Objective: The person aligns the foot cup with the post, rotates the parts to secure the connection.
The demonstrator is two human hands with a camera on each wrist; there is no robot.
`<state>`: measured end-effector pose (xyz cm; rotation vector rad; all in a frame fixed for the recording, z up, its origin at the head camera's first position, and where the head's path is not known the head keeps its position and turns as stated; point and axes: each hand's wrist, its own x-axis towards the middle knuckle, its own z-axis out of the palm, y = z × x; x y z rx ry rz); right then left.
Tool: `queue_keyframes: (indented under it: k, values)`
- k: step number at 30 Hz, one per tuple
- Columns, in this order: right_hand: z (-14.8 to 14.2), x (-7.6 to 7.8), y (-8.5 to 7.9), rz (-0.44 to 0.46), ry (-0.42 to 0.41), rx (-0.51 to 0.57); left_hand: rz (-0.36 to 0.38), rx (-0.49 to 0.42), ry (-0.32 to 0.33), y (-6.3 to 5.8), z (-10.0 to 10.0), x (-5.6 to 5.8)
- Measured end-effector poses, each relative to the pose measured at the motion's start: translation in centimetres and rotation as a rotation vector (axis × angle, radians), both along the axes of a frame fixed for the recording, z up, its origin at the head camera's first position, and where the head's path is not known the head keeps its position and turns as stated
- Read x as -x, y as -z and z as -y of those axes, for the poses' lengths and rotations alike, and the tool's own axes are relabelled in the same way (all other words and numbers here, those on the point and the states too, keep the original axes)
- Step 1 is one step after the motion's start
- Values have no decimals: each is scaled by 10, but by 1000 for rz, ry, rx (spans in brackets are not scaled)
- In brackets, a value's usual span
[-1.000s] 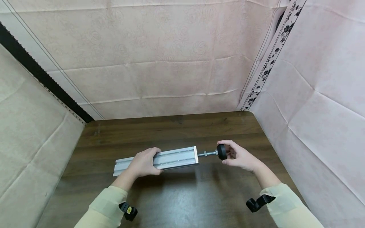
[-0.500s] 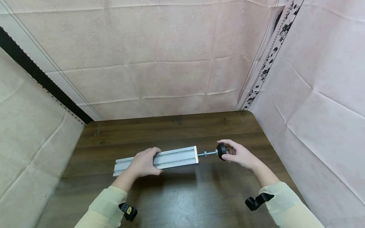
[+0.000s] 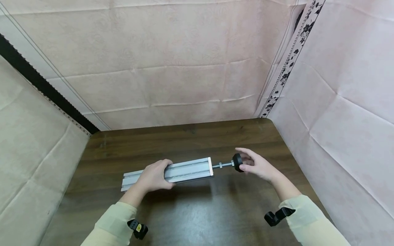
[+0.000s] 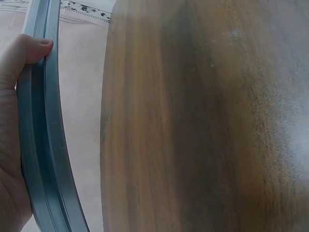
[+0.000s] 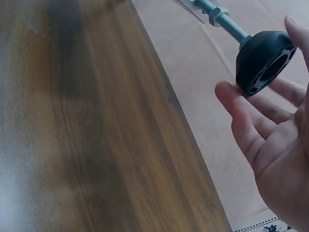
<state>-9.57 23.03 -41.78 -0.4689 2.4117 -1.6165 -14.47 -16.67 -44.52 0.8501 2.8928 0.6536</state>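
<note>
My left hand (image 3: 156, 176) grips a long silver aluminium profile (image 3: 189, 169) near its middle, with the thumb along the near side. Its groove shows in the left wrist view, where a thumb (image 4: 36, 48) lies across the profile (image 4: 43, 130). From the right end plate projects a threaded rod (image 3: 227, 164) with nuts, ending in a black round levelling foot (image 3: 237, 162). Around this foot my right hand (image 3: 257, 167) has its fingers loosely curved, thumb touching the rim and forefinger near the upper edge. In the right wrist view, the hollow underside of the levelling foot (image 5: 265, 63) faces the palm.
Profile and hands are above a brown wood-grain table (image 3: 191, 212). Pale patterned cloth (image 3: 184, 68) hangs behind it, and more cloth (image 3: 347, 112) hangs at the right. Black wrist mounts (image 3: 138, 229) sit on both sleeves.
The right thumb has moved up across the levelling foot's rim, and the forefinger has lifted slightly from its top. The left hand keeps its grip on the profile.
</note>
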Motion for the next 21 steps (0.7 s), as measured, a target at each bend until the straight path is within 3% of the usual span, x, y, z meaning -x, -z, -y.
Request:
queue_keyframes:
  k: [7,14,21]
  values:
    - [-1,-3,5,-142,-116,52,-4,-3,-2,1,3,-1]
    - [4,-7,1,-56,-95,-51,15,-9,-7,4,4,-2]
    - [4,-4,1,-73,-97,-34,11,-10,-7,5,4,-3]
